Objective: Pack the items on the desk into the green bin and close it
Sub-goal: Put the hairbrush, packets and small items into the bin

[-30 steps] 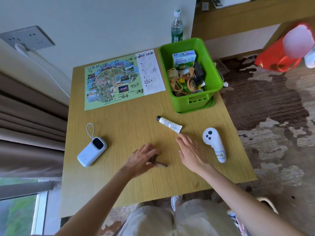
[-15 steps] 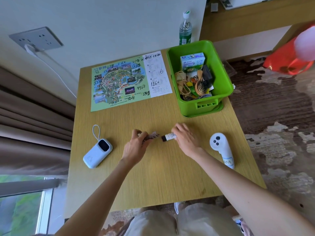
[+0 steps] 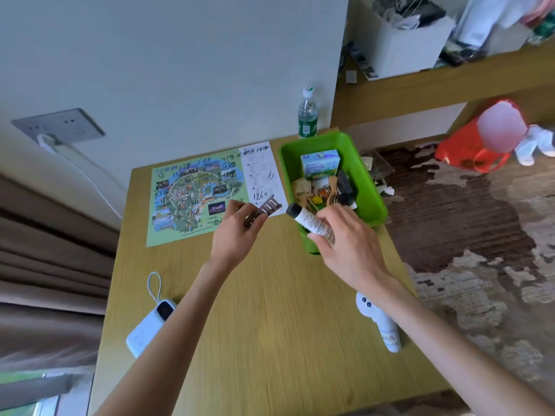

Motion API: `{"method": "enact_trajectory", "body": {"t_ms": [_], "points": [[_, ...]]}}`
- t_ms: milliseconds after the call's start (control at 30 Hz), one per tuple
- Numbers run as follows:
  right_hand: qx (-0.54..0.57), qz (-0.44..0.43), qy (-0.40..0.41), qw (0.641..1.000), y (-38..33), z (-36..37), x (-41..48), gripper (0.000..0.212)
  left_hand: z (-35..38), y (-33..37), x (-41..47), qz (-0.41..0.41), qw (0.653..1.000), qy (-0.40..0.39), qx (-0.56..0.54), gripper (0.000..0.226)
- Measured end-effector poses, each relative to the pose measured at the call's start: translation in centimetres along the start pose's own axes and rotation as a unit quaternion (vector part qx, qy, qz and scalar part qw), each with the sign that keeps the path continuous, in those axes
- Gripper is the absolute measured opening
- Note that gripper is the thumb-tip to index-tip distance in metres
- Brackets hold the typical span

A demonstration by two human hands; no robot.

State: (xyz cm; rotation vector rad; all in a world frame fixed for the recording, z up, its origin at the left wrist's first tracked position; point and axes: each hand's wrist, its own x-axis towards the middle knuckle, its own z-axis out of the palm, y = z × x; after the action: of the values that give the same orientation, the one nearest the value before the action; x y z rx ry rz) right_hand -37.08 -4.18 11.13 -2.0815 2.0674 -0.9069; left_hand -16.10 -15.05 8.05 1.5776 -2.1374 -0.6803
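Gripping tube (image 3: 312, 225) in curled fingers of right hand (image 3: 345, 244) above near end of green bin (image 3: 374, 190), far right bench (image 3: 270, 325) corner, pinching hair clip (image 3: 265, 210) in left hand (image 3: 237, 235) fingers; possibly dropping short or overheaping, blocking closure.

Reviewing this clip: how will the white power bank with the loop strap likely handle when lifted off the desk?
The power bank looks like a rigid slab lying flat on the desk, so rolling seems unlikely. Its smooth shell may be slippery, and it is probably heavy for its size. The strap looks floppy and would likely dangle.
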Motion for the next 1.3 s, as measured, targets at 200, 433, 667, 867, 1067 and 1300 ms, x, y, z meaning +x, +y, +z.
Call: {"method": "enact_trajectory", "body": {"t_ms": [200,433,667,867,1067,1300], "points": [[-0.060,0.121,-0.005,0.991,5.2,-0.8,7.0,0.026,-0.3,4.9,5.4,0.030,0.999,0.042,-0.004,0.027],[-0.097,0.052,-0.293,0.950,7.6,1.6,8.9,0.027,0.4,6.9,9.7,0.057,0.998,-0.006,-0.018,0.020],[-0.053,0.044,-0.163,0.984,9.1,-0.7,7.7,0.024,3.3,8.9,10.4,0.127,0.990,-0.047,0.047,0.026],[-0.071,0.132,-0.077,0.986,10.5,-1.5,5.2,0.046,8.0,10.5,8.9,0.233,0.940,-0.135,0.208,0.043],[-0.063,0.154,-0.064,0.984,10.6,-0.5,3.8,0.047,8.8,9.4,8.7,0.222,0.917,-0.202,0.263,0.050],[-0.109,0.099,-0.054,0.988,7.9,-0.2,3.9,0.044,2.4,7.8,8.4,0.217,0.967,-0.040,0.123,0.029]]}}
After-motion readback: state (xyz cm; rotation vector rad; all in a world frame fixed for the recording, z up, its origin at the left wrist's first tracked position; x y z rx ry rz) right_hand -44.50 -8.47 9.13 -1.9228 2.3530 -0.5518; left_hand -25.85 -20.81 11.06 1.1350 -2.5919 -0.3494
